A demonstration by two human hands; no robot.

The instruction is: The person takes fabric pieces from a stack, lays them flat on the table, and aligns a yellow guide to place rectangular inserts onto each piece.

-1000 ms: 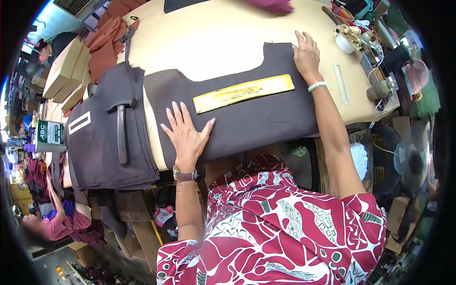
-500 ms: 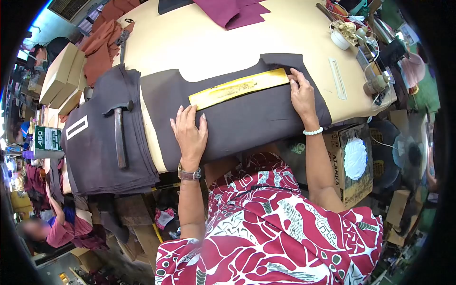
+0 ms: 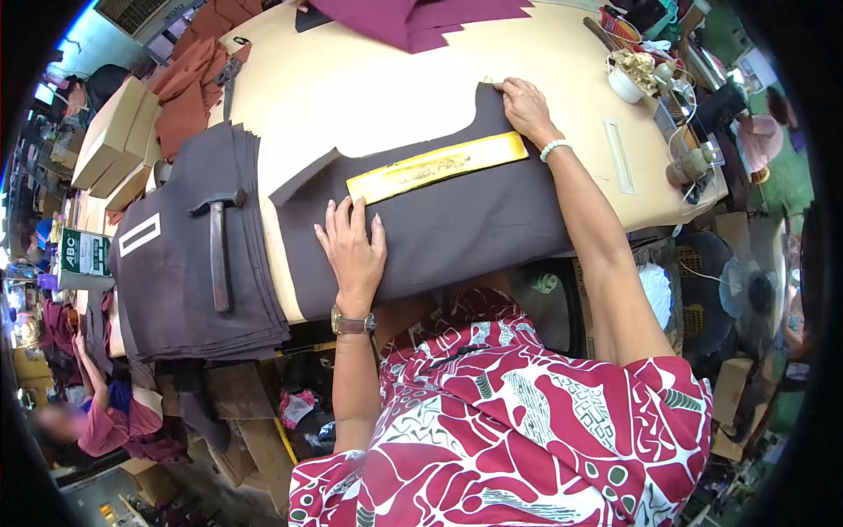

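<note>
A dark cloth piece (image 3: pixel 439 220) lies across the cream table (image 3: pixel 395 92), its left upper corner folded over. On it rests a yellow bar (image 3: pixel 439 167), slightly slanted. My left hand (image 3: pixel 354 255) lies on the cloth with fingers apart, fingertips at the bar's left end. At the cloth's top right edge, my right hand (image 3: pixel 529 112) pinches the fabric between thumb and fingers. Left of the cloth, a hammer (image 3: pixel 219 250) and a white rectangular frame (image 3: pixel 140 234) sit on a stack of dark cloth (image 3: pixel 180 307).
Maroon cloth (image 3: pixel 413 22) lies at the far edge, with part of a hand beside it. Rust-coloured cloth (image 3: pixel 180 114) and cardboard boxes (image 3: pixel 110 136) are on the left. A white bowl (image 3: pixel 625 85) and a pale strip (image 3: pixel 620 156) are right. Another person (image 3: pixel 110 422) is at lower left.
My right hand has moved from the bar's right end up to the cloth's top right edge. The cloth's left corner has folded over. The maroon cloth has shifted at the far edge.
</note>
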